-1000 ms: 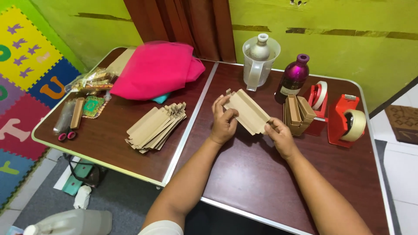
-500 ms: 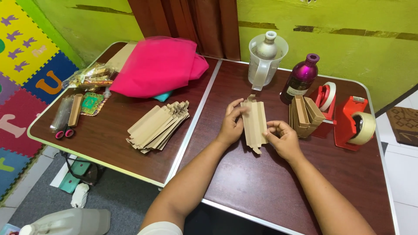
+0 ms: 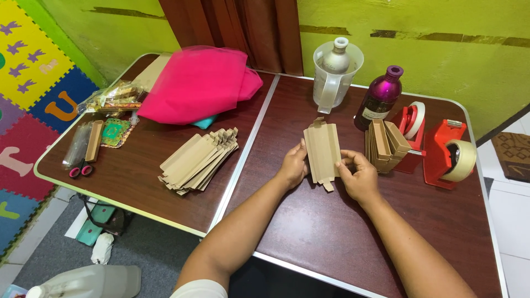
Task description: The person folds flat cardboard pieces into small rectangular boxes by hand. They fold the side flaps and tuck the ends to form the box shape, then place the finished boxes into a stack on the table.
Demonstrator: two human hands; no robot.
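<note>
Foam play mats (image 3: 30,94) with bright letters cover the floor at far left, and a whitish plastic jug (image 3: 88,282) sits down by the bottom edge. On the left end of the brown table (image 3: 331,243) there's a pair of pink-handled scissors (image 3: 80,170), a clear sleeve with a brown strip in it (image 3: 84,142), a green patterned square (image 3: 114,132) and some shiny wrapped packets (image 3: 113,96). Next over is a big bundle of hot pink fabric (image 3: 199,83), and just below it a loose fanned stack of flat brown cardboard blanks (image 3: 200,160).

Past the table's middle seam, the left hand (image 3: 293,164) pinches the left edge of one flat cardboard blank (image 3: 322,152), and the right hand (image 3: 360,176) grips its lower right edge, thumb on top. So both hands are closed on that same piece, which is held roughly upright-lengthwise just over the tabletop, near the center of the right half. Can't tell if its bottom tab touches the wood.

Behind it stands a clear plastic pitcher (image 3: 331,77) with a silvery bottle inside, then a shiny purple bottle (image 3: 381,98). Just right of the right hand sits a bunch of folded cardboard pieces (image 3: 385,146) standing on edge, up against a red tape dispenser (image 3: 411,138), and a second red tape dispenser (image 3: 450,154) with a fat beige roll sits near the far right edge.
</note>
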